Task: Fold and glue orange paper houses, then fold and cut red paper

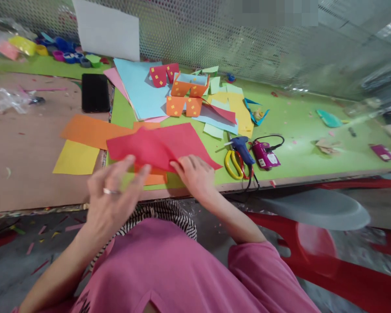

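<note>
Head view: a thin red paper sheet [163, 145], partly folded, lies at the near edge of the green counter [296, 143]. The right hand [195, 176] pinches its near edge with closed fingers. The left hand [112, 195] is blurred, so I cannot tell its grip. The sheet seems light and floppy, best held at the edges. Beyond the fingers lies an orange paper sheet [91, 130], and to their right yellow-handled scissors [233, 165].

Bright daylight, motion blur, warped edges

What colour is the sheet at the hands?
Red, best seen in the head view: the sheet lies between the left hand and the right hand.
</note>
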Tool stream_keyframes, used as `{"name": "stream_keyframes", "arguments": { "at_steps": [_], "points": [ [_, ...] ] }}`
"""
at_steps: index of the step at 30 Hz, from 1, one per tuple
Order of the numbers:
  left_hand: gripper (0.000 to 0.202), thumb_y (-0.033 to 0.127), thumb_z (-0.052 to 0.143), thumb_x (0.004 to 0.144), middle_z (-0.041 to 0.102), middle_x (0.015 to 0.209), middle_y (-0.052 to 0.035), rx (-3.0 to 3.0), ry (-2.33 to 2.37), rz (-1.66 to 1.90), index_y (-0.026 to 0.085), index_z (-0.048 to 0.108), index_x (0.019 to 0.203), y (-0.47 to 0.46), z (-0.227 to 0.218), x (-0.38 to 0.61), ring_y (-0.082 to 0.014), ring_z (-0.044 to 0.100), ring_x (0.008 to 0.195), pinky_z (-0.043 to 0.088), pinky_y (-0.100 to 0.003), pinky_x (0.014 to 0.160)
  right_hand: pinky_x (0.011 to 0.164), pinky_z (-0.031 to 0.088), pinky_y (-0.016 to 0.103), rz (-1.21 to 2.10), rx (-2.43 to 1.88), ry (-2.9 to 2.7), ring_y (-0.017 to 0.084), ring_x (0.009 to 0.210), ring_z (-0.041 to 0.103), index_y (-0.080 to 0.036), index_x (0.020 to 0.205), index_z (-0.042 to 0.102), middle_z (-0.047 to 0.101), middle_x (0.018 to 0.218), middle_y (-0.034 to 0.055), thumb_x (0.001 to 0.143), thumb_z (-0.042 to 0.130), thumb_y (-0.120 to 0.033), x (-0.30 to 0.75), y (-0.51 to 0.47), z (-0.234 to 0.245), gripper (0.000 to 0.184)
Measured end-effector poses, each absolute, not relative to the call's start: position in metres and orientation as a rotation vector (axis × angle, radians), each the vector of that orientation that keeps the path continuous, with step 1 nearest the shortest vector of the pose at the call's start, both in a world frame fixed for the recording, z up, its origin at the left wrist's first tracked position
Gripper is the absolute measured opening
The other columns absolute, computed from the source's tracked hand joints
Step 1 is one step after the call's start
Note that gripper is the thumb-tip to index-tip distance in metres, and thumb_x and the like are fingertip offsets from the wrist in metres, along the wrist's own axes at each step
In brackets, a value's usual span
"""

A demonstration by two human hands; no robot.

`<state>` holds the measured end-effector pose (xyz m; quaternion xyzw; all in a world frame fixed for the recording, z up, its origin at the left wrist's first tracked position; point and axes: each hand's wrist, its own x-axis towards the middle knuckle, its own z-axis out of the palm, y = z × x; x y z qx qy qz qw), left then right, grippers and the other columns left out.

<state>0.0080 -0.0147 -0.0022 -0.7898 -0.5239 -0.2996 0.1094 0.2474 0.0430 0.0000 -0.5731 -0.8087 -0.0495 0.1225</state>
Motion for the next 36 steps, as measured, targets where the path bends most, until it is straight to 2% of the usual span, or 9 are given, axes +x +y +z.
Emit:
{"name": "stream_keyframes", "arguments": {
  "at_steps": [2, 6, 10, 15, 20, 23, 28, 32, 36],
  "points": [
    [0.055, 0.015, 0.064, 0.096, 0.061, 0.149, -0.0117, -2.495, -1.341, -0.748, 0.031, 0.054, 0.148, -0.015, 0.0, 0.022, -0.031, 0.059, 0.127, 0.047, -0.048, 0.105, 0.069, 0.038, 0.033, -0.096, -1.493, -2.513, 0.019, 0.079, 0.063, -0.02, 0.094, 0.069, 0.073, 0.083, 0.0079, 0.112, 0.039, -0.046, 0.239, 0.028, 0.002, 0.043],
    [0.034, 0.012, 0.059, 0.097, 0.074, 0.124, -0.0121, -2.64, -1.279, -0.723, 0.021, 0.068, 0.129, -0.007, -0.005, 0.018, -0.0294, 0.064, 0.112, 0.052, -0.043, 0.093, 0.085, 0.044, 0.037, 0.03, -1.307, -2.671, 0.024, 0.098, 0.065, -0.018, 0.117, 0.069, 0.077, 0.108, 0.0118, 0.103, 0.059, -0.052, 0.256, 0.012, 0.009, 0.038],
    [0.025, 0.016, 0.057, 0.1, 0.075, 0.121, -0.0067, -2.607, -1.495, -0.93, 0.027, 0.071, 0.118, 0.002, -0.003, -0.017, -0.0271, 0.064, 0.123, 0.052, -0.046, 0.107, 0.107, 0.041, 0.047, -0.035, -1.332, -2.633, 0.029, 0.121, 0.062, -0.021, 0.135, 0.063, 0.072, 0.134, 0.0121, 0.1, 0.065, -0.035, 0.304, 0.018, 0.019, 0.037],
    [0.018, 0.027, 0.055, 0.102, 0.074, 0.119, -0.0065, -2.6, -1.778, -1.128, 0.028, 0.073, 0.104, 0.005, 0.001, -0.055, -0.0313, 0.057, 0.14, 0.051, -0.056, 0.114, 0.119, 0.036, 0.055, -0.024, -1.409, -2.544, 0.027, 0.133, 0.059, -0.033, 0.132, 0.067, 0.067, 0.145, 0.0051, 0.099, 0.055, -0.015, 0.336, 0.041, 0.013, 0.04],
    [0.034, 0.026, 0.061, 0.098, 0.066, 0.147, -0.008, -2.541, -1.645, -0.841, 0.032, 0.069, 0.13, -0.005, -0.015, -0.056, -0.0395, 0.053, 0.144, 0.03, -0.074, 0.122, 0.113, 0.041, 0.053, 0.106, -1.408, -2.516, 0.025, 0.121, 0.064, -0.037, 0.12, 0.074, 0.072, 0.136, 0.0017, 0.103, 0.049, -0.014, 0.33, 0.057, -0.004, 0.038],
    [0.036, 0.026, 0.06, 0.1, 0.07, 0.143, -0.0027, -2.696, -1.472, -0.747, 0.038, 0.068, 0.133, -0.012, -0.021, -0.038, -0.0342, 0.058, 0.138, 0.042, -0.062, 0.115, 0.108, 0.044, 0.049, 0.117, -1.361, -2.524, 0.026, 0.125, 0.061, -0.033, 0.126, 0.073, 0.071, 0.138, 0.0054, 0.104, 0.052, -0.021, 0.325, 0.059, -0.009, 0.032],
    [0.025, 0.033, 0.053, 0.104, 0.081, 0.11, -0.0045, -2.767, -1.464, -0.907, 0.026, 0.077, 0.109, -0.009, -0.018, -0.008, -0.0217, 0.073, 0.098, 0.055, -0.036, 0.091, 0.103, 0.045, 0.045, 0.256, -1.43, -2.437, 0.026, 0.115, 0.063, -0.031, 0.122, 0.074, 0.075, 0.122, 0.0069, 0.104, 0.056, -0.025, 0.326, 0.06, -0.009, 0.026],
    [0.036, 0.046, 0.049, 0.104, 0.076, 0.091, -0.0056, -2.626, -1.758, -0.827, 0.022, 0.073, 0.091, -0.001, -0.01, 0.004, -0.0218, 0.07, 0.083, 0.05, -0.032, 0.072, 0.096, 0.046, 0.041, 0.321, -1.545, -2.264, 0.024, 0.105, 0.064, -0.026, 0.103, 0.075, 0.075, 0.108, 0.0077, 0.104, 0.056, -0.031, 0.326, 0.063, -0.011, 0.019],
    [0.044, 0.055, 0.04, 0.104, 0.065, 0.075, -0.0052, -2.398, -2.102, -0.633, 0.022, 0.061, 0.083, 0.011, -0.006, 0.01, -0.022, 0.062, 0.069, 0.034, -0.031, 0.057, 0.093, 0.045, 0.04, 0.32, -1.628, -2.146, 0.025, 0.098, 0.062, -0.023, 0.089, 0.069, 0.071, 0.098, 0.0081, 0.104, 0.056, -0.04, 0.323, 0.065, -0.014, 0.026]
  ]
}}
